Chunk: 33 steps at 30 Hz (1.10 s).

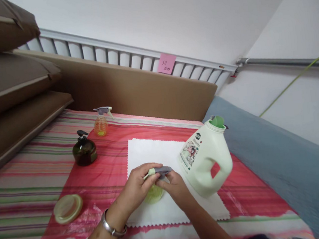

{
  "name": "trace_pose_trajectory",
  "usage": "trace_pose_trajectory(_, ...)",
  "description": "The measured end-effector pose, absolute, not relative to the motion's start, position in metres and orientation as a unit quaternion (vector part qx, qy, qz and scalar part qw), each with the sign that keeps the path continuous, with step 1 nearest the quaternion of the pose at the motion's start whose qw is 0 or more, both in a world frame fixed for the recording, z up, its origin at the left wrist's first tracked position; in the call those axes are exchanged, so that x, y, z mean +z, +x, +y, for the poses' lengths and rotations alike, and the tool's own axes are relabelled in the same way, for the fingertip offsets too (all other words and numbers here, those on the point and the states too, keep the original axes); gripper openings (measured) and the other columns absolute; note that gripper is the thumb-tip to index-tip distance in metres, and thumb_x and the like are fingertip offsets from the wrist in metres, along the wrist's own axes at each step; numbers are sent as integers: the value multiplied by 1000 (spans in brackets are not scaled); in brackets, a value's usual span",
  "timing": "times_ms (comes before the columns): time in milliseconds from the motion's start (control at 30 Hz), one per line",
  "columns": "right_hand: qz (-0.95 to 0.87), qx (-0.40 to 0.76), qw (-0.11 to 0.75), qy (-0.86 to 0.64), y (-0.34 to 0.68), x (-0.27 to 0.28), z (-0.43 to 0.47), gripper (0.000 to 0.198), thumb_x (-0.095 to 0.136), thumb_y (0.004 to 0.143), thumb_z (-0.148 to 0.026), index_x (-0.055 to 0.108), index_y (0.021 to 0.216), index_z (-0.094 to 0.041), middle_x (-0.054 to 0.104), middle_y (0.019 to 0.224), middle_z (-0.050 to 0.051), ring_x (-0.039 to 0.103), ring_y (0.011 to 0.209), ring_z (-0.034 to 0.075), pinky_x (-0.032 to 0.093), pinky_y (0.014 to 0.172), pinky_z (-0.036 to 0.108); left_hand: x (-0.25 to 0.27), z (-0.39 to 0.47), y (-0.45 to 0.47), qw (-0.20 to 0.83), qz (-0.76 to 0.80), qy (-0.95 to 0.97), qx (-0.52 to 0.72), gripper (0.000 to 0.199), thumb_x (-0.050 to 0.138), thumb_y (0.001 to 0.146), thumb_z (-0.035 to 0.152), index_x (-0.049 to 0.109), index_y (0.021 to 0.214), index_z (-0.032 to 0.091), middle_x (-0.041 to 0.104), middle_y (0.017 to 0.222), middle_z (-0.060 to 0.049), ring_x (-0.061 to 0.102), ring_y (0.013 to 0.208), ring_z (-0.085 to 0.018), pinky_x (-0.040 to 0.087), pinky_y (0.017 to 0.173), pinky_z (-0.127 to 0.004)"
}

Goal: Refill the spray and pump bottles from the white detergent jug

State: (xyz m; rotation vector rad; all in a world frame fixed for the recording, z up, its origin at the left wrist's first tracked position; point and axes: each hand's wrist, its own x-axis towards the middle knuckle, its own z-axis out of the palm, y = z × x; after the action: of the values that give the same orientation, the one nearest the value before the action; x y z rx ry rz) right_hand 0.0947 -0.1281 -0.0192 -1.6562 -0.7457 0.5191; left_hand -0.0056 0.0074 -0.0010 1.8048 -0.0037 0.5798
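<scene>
A small yellow-green spray bottle (pixel 154 195) stands on a white cloth (pixel 140 151) in front of me, partly hidden by my hands. My left hand (pixel 141 179), below a silver bracelet, is closed around the nozzle side of its grey trigger head (pixel 163 170). From the other side, my right hand (pixel 177 187) pinches the same head with thumb and fingers. The bottle's neck is covered by my fingers. Just right of my hands is a large pale green jug (pixel 200 168), its mouth uncapped with a green piece in it.
A second spray bottle (pixel 100 126) and a dark pump bottle (pixel 84 151) stand at the back left. A round pale lid (pixel 68 208) lies nearer, on red plastic sheeting (pixel 108 169). Behind stands a brown board (pixel 128 88); brown cushions (pixel 9 81) are stacked at left.
</scene>
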Motion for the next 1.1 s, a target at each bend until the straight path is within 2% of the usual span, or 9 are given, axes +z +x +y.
trace_pose_trajectory(67,-317,207,587,-716,94,-21,-128,30,74,68,-30,64,94,-20,68,97,3,60,97,27,44,90,43,-1,7,-6,584,-5,772,249,24,56,88,24,64,110,19,71,110,-5,64,102,-18,47,93,-30)
trace_pose_trajectory(167,-333,219,585,-707,93,-24,-128,30,68,73,-32,64,101,-21,68,105,5,59,103,27,45,91,42,-2,7,-6,583,-10,772,253,24,55,88,24,64,110,20,71,110,-5,64,103,-18,47,94,-29)
trace_pose_trajectory(233,-333,215,579,-712,93,-25,-128,27,66,75,-32,65,99,-20,69,101,5,60,100,27,45,91,43,-2,7,-6,578,-5,774,256,24,56,88,24,64,110,20,71,109,-5,64,102,-18,47,93,-29)
trace_pose_trajectory(333,-316,184,572,-735,92,-26,-128,27,72,70,-31,65,94,-19,68,93,5,60,95,28,44,90,45,-3,7,-6,576,0,776,257,23,57,87,24,65,109,20,71,108,-5,64,100,-18,47,92,-29)
trace_pose_trajectory(467,-333,193,574,-723,91,-28,-128,30,66,75,-35,64,100,-21,67,101,4,59,103,27,44,92,42,-3,6,-7,579,-15,775,253,23,54,89,24,64,110,21,70,111,-4,63,103,-17,46,95,-29)
trace_pose_trajectory(633,-312,161,565,-746,91,-27,-128,28,70,70,-35,63,92,-19,67,91,5,60,92,28,45,87,45,-4,5,-8,577,-6,778,249,24,55,88,25,63,110,20,70,110,-5,64,102,-18,47,93,-30)
trace_pose_trajectory(800,-341,185,566,-727,90,-24,-130,31,64,75,-36,63,102,-21,67,101,5,59,101,27,45,91,42,-3,4,-7,576,-23,778,249,24,54,89,26,64,110,22,70,110,-5,64,102,-18,47,93,-30)
trace_pose_trajectory(967,-315,147,553,-757,89,-21,-130,28,72,69,-34,63,90,-19,67,91,5,60,90,28,45,85,44,-4,4,-7,577,-12,777,253,23,55,88,26,64,109,21,71,108,-6,64,100,-19,48,92,-32)
trace_pose_trajectory(1100,-337,171,553,-742,89,-20,-132,28,66,75,-34,65,98,-20,68,97,5,61,95,27,46,86,41,-4,4,-6,582,-21,773,250,25,55,89,26,63,111,21,70,111,-6,63,104,-19,48,94,-32)
